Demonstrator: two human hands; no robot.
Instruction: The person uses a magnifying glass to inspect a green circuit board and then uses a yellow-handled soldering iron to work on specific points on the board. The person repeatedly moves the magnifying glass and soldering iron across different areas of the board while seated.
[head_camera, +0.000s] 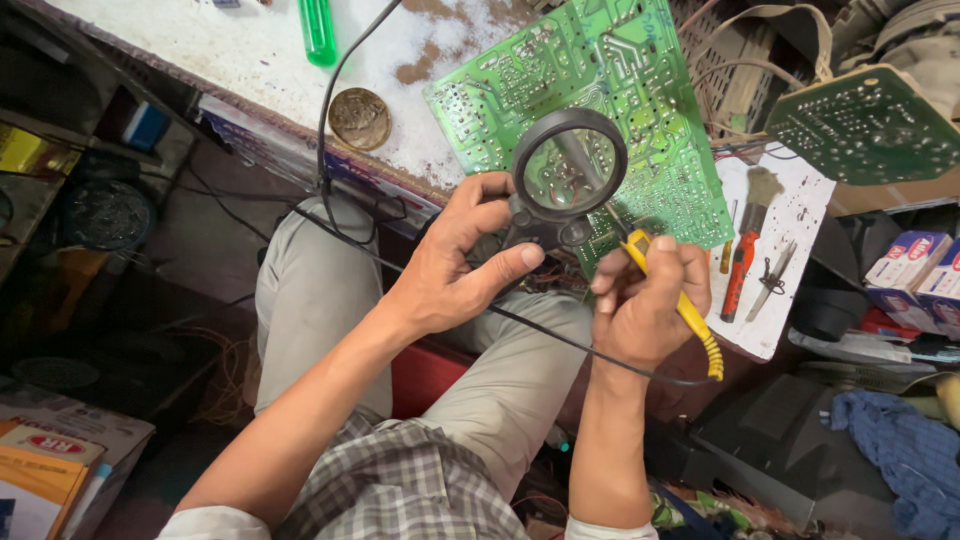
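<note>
Two green circuit boards (600, 80) (865, 125), one magnifier (568, 170), one yellow soldering iron (680, 305), perhaps three small boxes (900, 265)

Worn white bench (240, 50) — green circuit board (590, 90), round tin lid (359, 117) on it.

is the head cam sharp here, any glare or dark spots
Head view: the green circuit board, the left hand and the right hand are sharp; the magnifying glass lens shows a blurred, washed-out patch; the white bench top is bright, nearly blown out; the floor at left lies in deep shadow.
</note>
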